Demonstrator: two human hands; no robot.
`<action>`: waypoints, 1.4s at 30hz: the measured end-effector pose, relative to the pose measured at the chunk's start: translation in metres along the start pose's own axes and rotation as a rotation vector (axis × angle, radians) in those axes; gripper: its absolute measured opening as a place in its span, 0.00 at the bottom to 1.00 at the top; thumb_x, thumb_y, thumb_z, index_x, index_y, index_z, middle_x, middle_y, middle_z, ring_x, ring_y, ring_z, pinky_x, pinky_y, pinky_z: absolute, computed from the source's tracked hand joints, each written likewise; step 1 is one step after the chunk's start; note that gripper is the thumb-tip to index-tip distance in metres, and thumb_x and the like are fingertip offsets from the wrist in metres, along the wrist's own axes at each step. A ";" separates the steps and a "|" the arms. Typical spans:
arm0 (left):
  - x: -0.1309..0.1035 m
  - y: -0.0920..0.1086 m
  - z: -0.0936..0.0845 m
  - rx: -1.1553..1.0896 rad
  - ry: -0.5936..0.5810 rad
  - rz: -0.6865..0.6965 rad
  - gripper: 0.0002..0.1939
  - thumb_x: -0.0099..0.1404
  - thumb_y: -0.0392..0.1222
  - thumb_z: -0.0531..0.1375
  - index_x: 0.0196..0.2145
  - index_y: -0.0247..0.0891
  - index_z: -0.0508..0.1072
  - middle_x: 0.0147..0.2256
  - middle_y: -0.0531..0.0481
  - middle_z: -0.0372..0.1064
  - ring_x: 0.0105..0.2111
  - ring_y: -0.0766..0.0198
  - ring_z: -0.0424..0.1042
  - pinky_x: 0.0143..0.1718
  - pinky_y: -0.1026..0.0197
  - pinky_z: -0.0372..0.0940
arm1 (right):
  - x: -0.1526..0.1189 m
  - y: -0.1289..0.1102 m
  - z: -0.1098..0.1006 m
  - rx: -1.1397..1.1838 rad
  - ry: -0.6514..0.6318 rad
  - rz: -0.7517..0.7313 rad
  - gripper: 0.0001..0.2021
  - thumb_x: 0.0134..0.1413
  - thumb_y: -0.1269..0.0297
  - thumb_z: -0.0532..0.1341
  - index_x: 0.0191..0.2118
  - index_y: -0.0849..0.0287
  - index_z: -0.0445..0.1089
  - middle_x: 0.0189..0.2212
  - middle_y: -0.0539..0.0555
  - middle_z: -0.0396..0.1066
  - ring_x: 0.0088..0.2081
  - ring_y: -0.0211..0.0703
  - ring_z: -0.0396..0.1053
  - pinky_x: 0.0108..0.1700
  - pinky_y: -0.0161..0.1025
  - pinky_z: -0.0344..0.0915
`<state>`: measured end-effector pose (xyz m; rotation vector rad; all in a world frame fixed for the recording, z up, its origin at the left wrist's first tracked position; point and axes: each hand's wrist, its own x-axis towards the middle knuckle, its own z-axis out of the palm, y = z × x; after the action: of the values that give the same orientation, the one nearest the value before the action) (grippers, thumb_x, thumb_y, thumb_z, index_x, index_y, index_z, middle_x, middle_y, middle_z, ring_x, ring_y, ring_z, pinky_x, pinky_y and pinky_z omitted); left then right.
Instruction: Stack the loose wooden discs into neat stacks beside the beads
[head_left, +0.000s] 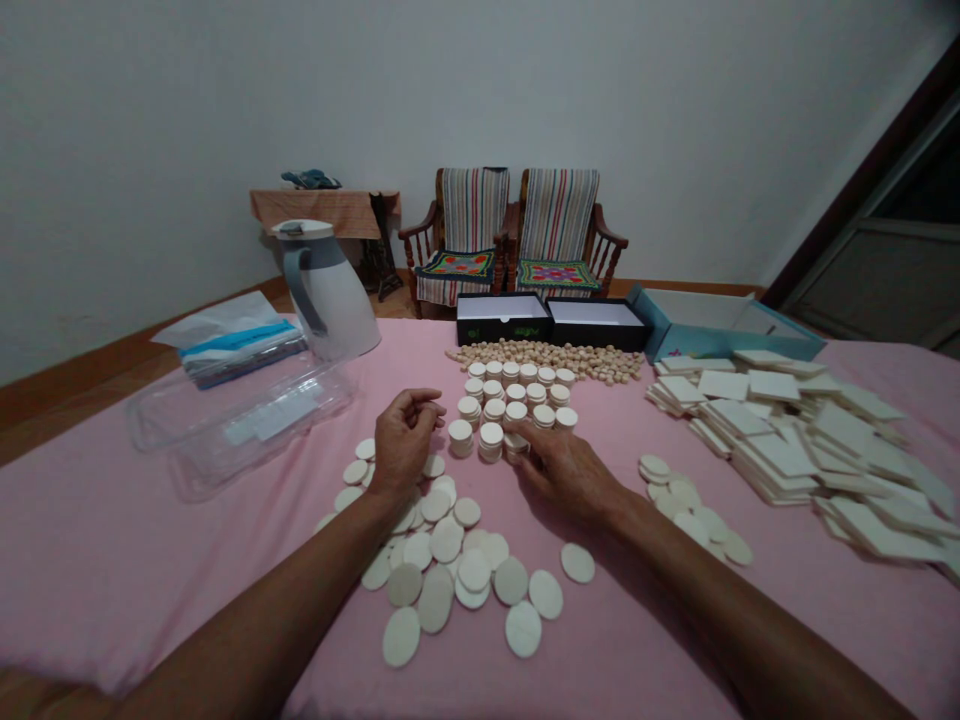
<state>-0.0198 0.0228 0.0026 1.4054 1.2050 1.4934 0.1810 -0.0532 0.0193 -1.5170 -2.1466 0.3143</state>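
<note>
Short stacks of round pale wooden discs [491, 437] stand in rows at the middle of the pink cloth. My right hand [562, 468] has its thumb and fingers around a stack at the front row's right end, partly hiding it. To the left of the rows is my left hand [403, 437], its fingers loosely bent and apart, with nothing visible in them. Loose wooden discs [448, 540] lie scattered flat and overlapping below and between my hands. Another small group of loose discs [690, 508] lies right of my right forearm.
Small wooden beads [555, 356] lie behind the stacks, before two black boxes [504, 330]. At right are a pile of square wooden tiles [780, 440] and a blue box [727, 325]. A white jug [330, 295], clear plastic trays [255, 425] and a blue-edged packet [240, 348] occupy the left.
</note>
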 end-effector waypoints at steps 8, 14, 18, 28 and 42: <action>0.001 -0.001 0.000 0.015 -0.003 0.002 0.11 0.55 0.40 0.58 0.37 0.34 0.72 0.28 0.51 0.71 0.26 0.68 0.68 0.30 0.64 0.64 | 0.000 0.004 0.001 0.005 0.006 -0.046 0.12 0.57 0.70 0.52 0.46 0.55 0.63 0.32 0.52 0.71 0.30 0.38 0.64 0.31 0.34 0.52; 0.000 0.001 0.000 0.003 0.004 -0.007 0.11 0.55 0.39 0.59 0.37 0.34 0.72 0.28 0.51 0.71 0.26 0.68 0.68 0.30 0.65 0.64 | -0.009 0.029 -0.033 -0.120 0.036 0.140 0.08 0.55 0.68 0.53 0.40 0.58 0.67 0.26 0.51 0.70 0.28 0.39 0.65 0.30 0.34 0.53; 0.000 0.001 0.001 0.007 0.005 -0.001 0.11 0.55 0.39 0.59 0.37 0.33 0.72 0.28 0.51 0.71 0.25 0.68 0.68 0.30 0.65 0.64 | -0.021 0.070 -0.062 -0.370 -0.100 0.375 0.12 0.50 0.66 0.57 0.41 0.60 0.69 0.38 0.58 0.71 0.35 0.44 0.69 0.31 0.36 0.54; -0.001 0.002 0.000 0.014 0.004 -0.021 0.12 0.55 0.40 0.59 0.38 0.33 0.72 0.28 0.50 0.71 0.26 0.67 0.68 0.27 0.66 0.64 | -0.033 0.106 -0.074 -0.406 -0.387 0.400 0.15 0.44 0.72 0.58 0.42 0.59 0.71 0.38 0.58 0.72 0.40 0.47 0.68 0.37 0.37 0.57; -0.001 0.002 0.000 0.002 0.000 -0.014 0.12 0.55 0.40 0.59 0.37 0.33 0.72 0.28 0.50 0.70 0.26 0.68 0.68 0.29 0.65 0.64 | -0.016 0.044 -0.035 -0.074 -0.143 0.174 0.08 0.46 0.70 0.58 0.36 0.58 0.68 0.32 0.54 0.67 0.31 0.40 0.63 0.33 0.35 0.55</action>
<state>-0.0192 0.0215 0.0045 1.3954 1.2143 1.4833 0.2390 -0.0557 0.0249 -1.7777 -2.1591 0.4185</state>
